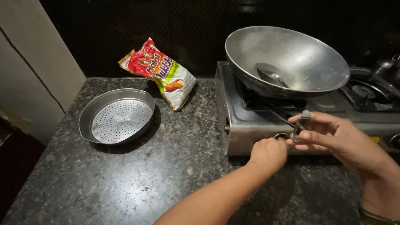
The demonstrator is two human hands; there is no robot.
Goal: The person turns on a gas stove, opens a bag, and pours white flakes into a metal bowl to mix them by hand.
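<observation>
The left hand [268, 153] is closed in a fist against the front of the steel stove [246, 125], its grip wrapped around what looks like the stove knob [281, 136], though the fingers hide most of it. The right hand [333, 135] sits just beside it, grip pinched shut on a small metal lighter [301, 125] held upright near the front edge of the stove. A large steel wok [287, 60] rests tilted on the burner with a spoon [271, 76] lying inside. To the left on the dark speckled bench [137, 179] stands a round perforated steel tray [117, 116], and behind it a red and green snack packet [160, 71] leans against the wall. 1 second burner [366, 92] shows at the right.
</observation>
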